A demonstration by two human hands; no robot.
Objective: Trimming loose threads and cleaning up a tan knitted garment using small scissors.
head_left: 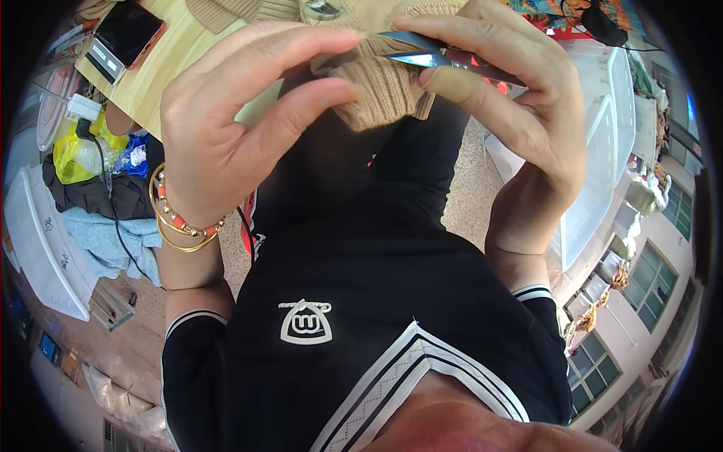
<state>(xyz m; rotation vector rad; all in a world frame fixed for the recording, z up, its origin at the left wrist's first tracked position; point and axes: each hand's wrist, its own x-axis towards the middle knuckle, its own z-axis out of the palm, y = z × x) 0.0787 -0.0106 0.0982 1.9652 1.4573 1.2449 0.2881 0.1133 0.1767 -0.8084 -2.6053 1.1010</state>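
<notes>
A beige ribbed knit piece [380,94] hangs at the table's near edge, above my lap. My left hand [241,113] grips its left edge between thumb and fingers. In my right hand [520,83] is a pair of thread snips [418,57], the two pointed metal blades apart and pointing left over the knit piece. A tan wrap covers part of the right thumb, which lies by the lower blade. More beige knit [354,15] spreads behind on the table, partly hidden by my hands. Whether a thread lies between the blades is too small to tell.
On the pale wooden table [151,71] a dark-screened phone [129,32] lies at far left. Left of my arm are a white charger [83,108] with a cable, a yellow bag [79,154] and blue-grey cloth [113,237]. Clear plastic bins [591,177] stand at the right.
</notes>
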